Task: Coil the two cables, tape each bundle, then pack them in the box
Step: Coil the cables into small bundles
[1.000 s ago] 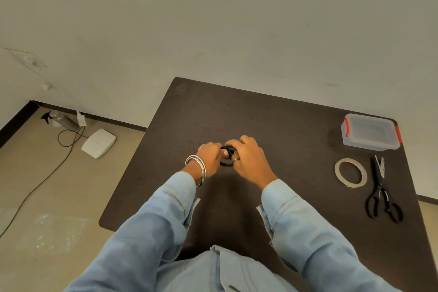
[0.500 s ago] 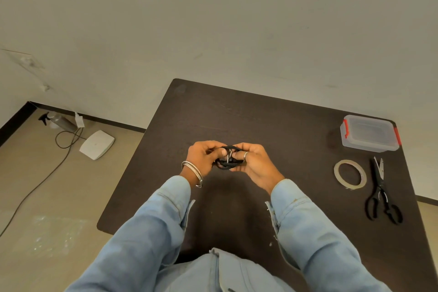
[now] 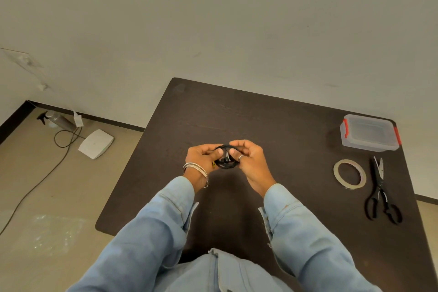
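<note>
A small black coiled cable point(image 3: 227, 163) hangs between my two hands above the middle of the dark table point(image 3: 272, 125). My left hand point(image 3: 202, 156), with silver bangles at the wrist, pinches the coil's left side. My right hand point(image 3: 248, 157), wearing a ring, grips its right side. A metal plug end shows in the coil's middle. The clear plastic box point(image 3: 368, 135) with red clasps, lid on, stands at the table's far right corner. A roll of tape point(image 3: 349, 174) lies nearer, right of my hands. Only one cable is visible.
Black scissors point(image 3: 381, 193) lie right of the tape roll, near the table's right edge. On the floor at the left are a white flat device point(image 3: 96, 143), a spray bottle point(image 3: 57, 119) and a trailing cord.
Both hands have lifted and turned the coil so its open loop faces the camera. The fingers have shifted from a tight clutch to holding its two sides.
</note>
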The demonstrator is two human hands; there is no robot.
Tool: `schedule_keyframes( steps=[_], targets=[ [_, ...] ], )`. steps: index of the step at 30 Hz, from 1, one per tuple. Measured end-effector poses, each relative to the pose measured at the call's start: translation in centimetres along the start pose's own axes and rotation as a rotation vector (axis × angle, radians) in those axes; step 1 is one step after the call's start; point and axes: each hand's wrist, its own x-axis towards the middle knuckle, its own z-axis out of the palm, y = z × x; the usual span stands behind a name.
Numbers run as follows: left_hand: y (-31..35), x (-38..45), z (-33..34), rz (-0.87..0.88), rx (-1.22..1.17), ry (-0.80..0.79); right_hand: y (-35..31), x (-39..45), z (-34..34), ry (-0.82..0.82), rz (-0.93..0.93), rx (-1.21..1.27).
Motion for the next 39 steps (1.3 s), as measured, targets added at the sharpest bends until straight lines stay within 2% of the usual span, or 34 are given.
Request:
schedule_keyframes(
  steps=[1,3,6,8,12,15,17,20,23,25,27,29,34,39],
  targets=[
    [0.2,-0.1,0.0,-0.016,-0.055,-0.022,-0.1,-0.1,0.0,0.000,0.048,0.076],
    [0.0,0.1,-0.2,0.039,-0.003,-0.045,-0.3,0.0,-0.2,-0.013,0.175,0.247],
    [0.1,0.0,-0.6,0.230,0.336,-0.033,-0.7,0.0,-0.6,-0.062,0.388,0.483],
    [0.2,-0.2,-0.6,0.304,0.460,-0.012,-0.6,0.0,-0.8,-0.110,0.467,0.554],
    [0.4,-0.1,-0.4,0.416,0.660,-0.005,-0.3,-0.1,-1.3,-0.189,0.514,0.660],
    [0.2,0.3,-0.6,0.459,0.840,0.031,-0.2,-0.2,-1.6,-0.243,0.465,0.721],
    [0.3,0.4,-0.7,0.462,0.894,0.029,-0.1,-0.4,-1.5,-0.265,0.401,0.600],
    [0.4,0.4,-0.8,0.455,0.895,0.000,0.1,-0.4,-1.1,-0.249,0.218,0.145],
    [0.4,0.4,-0.8,0.417,0.920,-0.047,0.4,0.2,-1.0,-0.218,-0.071,-0.276],
    [0.3,0.6,-0.9,0.413,0.936,-0.081,0.5,0.6,-1.1,-0.180,-0.262,-0.444],
    [0.2,0.8,-1.2,0.410,0.904,-0.109,0.4,1.0,-1.4,-0.139,-0.314,-0.455],
    [0.1,0.8,-1.6,0.360,0.805,-0.162,0.3,1.3,-2.0,-0.119,-0.232,-0.368],
    [-0.8,1.0,-2.7,0.324,0.686,-0.339,0.2,1.3,-3.8,-0.242,-0.152,-0.269],
    [-1.3,1.3,-2.7,0.341,0.781,-0.372,0.9,1.1,-4.9,-0.250,-0.253,-0.393]
  ],
)
